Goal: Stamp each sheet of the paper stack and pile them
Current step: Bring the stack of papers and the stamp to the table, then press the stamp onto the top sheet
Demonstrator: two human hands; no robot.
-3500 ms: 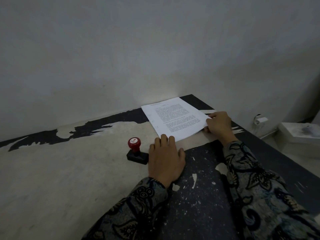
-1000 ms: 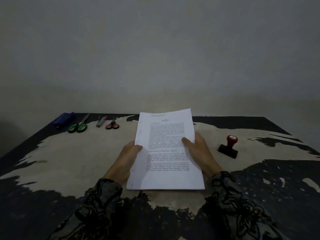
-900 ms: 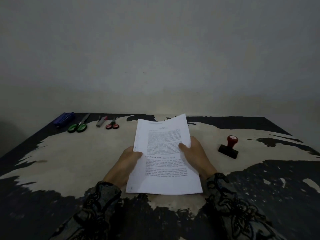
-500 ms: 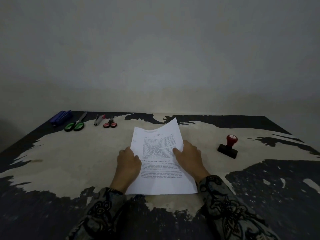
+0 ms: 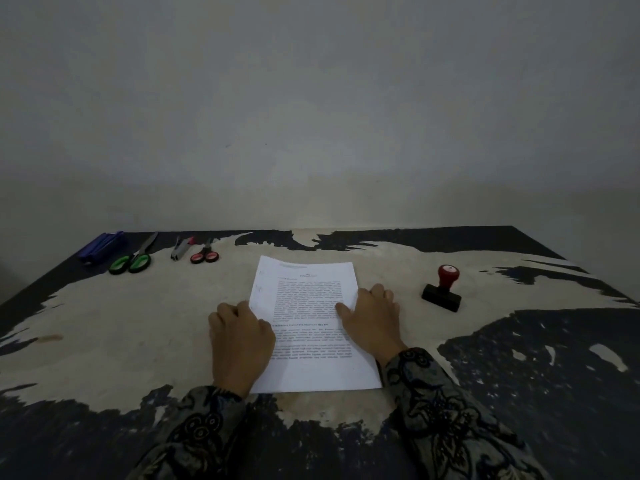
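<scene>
Paper stack (image 5: 306,327) lay flat on the tabletop (image 5: 138,323); left hand (image 5: 240,344) and right hand (image 5: 372,323) rested, apparently spread, on its edges; stamp (image 5: 443,289) stood right.

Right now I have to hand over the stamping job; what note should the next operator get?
Left hand: flat on the left edge of the white printed paper stack.
Right hand: on its right edge, thumb on the page.
Stack lies flat on the worn black-and-beige table.
Red-knobbed black stamp stands to the right, untouched.
Done: stack placed. No stamp mark visible on the top sheet.
Left: stamp each sheet, pile them.
</scene>
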